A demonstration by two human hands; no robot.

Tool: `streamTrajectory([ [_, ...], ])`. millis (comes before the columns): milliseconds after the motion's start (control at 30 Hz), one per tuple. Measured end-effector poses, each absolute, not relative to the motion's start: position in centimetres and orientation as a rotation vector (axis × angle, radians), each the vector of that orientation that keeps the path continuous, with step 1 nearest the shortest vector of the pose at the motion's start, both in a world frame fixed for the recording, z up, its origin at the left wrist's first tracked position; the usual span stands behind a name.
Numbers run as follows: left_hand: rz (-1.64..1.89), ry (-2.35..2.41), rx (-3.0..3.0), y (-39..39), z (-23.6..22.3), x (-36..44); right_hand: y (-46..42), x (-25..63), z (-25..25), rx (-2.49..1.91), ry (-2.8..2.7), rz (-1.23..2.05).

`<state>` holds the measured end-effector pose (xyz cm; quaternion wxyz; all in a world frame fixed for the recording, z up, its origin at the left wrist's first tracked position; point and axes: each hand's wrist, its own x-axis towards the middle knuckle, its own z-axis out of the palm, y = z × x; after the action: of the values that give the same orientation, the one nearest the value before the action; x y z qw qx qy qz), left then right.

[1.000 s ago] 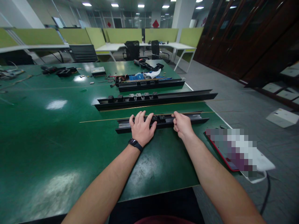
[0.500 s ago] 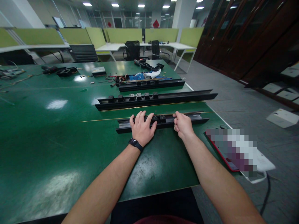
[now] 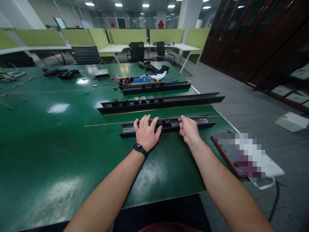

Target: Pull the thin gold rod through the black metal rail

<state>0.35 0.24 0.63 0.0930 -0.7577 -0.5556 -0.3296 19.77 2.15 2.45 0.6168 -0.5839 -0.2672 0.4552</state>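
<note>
A black channel-shaped rail lies across the green table in front of me, with small black blocks set in its groove. My left hand rests on the rail left of the blocks, fingers spread over it and thumb toward the near wall. To the right, my right hand is closed in a pinch at the rail's far edge, on a thin brass-coloured rod. The rod runs along the far side of the rail and sticks out past both ends. Both hands hide parts of the rail.
A longer black rail with several blocks lies beyond, and another rail behind it beside blue parts. A red-edged tablet-like thing, partly blurred out, lies by the table's right edge. Tools and a small box sit farther back.
</note>
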Motion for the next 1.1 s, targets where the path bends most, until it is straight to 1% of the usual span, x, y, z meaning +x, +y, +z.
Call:
streamTrajectory([
  [1100, -0.972, -1.652, -2.251, 0.18, 0.66, 0.36, 2.02, 19.89, 2.33, -1.353, -0.668, 1.07],
])
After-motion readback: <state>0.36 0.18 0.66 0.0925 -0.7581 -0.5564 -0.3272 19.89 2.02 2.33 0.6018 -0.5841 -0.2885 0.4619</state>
